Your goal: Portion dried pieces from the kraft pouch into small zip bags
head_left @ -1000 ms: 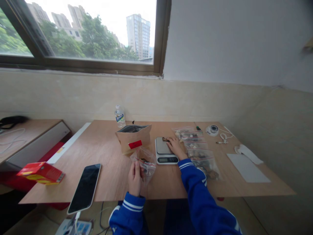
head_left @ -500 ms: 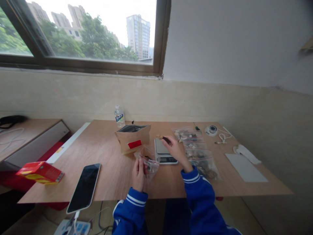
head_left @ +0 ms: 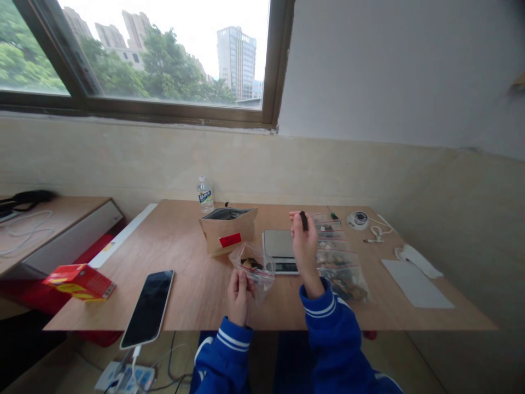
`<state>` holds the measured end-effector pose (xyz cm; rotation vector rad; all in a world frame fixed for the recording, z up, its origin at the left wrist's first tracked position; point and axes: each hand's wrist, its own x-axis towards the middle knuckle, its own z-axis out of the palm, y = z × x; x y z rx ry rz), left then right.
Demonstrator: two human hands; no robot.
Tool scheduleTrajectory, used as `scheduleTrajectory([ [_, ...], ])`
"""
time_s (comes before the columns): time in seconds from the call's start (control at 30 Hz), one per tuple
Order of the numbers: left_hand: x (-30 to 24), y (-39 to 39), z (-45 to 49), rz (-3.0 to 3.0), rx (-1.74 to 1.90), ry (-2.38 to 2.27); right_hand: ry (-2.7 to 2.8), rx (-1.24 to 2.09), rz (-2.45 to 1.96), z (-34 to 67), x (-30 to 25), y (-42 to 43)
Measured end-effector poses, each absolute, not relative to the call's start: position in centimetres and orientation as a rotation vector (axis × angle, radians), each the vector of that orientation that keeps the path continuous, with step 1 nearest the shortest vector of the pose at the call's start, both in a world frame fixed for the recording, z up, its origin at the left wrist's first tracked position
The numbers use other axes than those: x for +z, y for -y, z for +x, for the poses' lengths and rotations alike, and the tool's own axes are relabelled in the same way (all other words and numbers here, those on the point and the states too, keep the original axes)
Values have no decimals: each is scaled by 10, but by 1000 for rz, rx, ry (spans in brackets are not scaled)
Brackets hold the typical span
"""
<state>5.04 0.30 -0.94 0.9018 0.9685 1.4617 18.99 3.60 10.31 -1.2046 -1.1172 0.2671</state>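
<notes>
My left hand (head_left: 238, 295) pinches the lower edge of a small clear zip bag (head_left: 256, 266) with dark pieces inside, held just above the wooden table (head_left: 184, 273). My right hand (head_left: 305, 249) is raised over the right side of a grey digital scale (head_left: 279, 251), its fingertips pinched on a small dark piece (head_left: 303, 219). The scale's pan looks bare. An open brown paper pouch (head_left: 228, 237) with a red label stands left of the scale.
Several filled clear zip bags (head_left: 338, 257) lie in a row right of the scale. A water bottle (head_left: 205, 195) stands at the back. A phone (head_left: 149, 307) overhangs the front edge. A red box (head_left: 80, 281), a white round device (head_left: 357, 220) with cable and a white sheet (head_left: 416, 283) are also present.
My right hand picked small pieces off the scale pan and rose with a dark piece pinched in its fingers. The left hand kept holding the zip bag.
</notes>
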Motion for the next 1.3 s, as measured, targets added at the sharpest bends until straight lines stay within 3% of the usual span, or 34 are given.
scheduleTrajectory([
  [0.2, -3, -2, 54, 905, 1544, -931, 1674, 534, -1258, 182, 97, -22],
  [0.43, -10, -5, 52, 690, 1663, -908, 1635, 510, -1327, 197, 69, -2],
  [0.6, -16, 2, 61, 683, 1547, -830, 1722, 603, -1252, 181, 45, 8],
  [0.7, -15, 8, 62, 930, 1459, -766, 1603, 558, -1245, 176, 42, 10],
  [0.9, -12, 0, 37, 1098, 1664, -1103, 1103, 331, -1261, 207, 42, 23],
  [1.1, -3, 7, 54, 1522, 1264, -512, 821, 40, -1396, 206, 23, 37],
  [1.3, -7, 35, 86, 1416, 1320, -768, 1229, 89, -1344, 175, 0, 50],
])
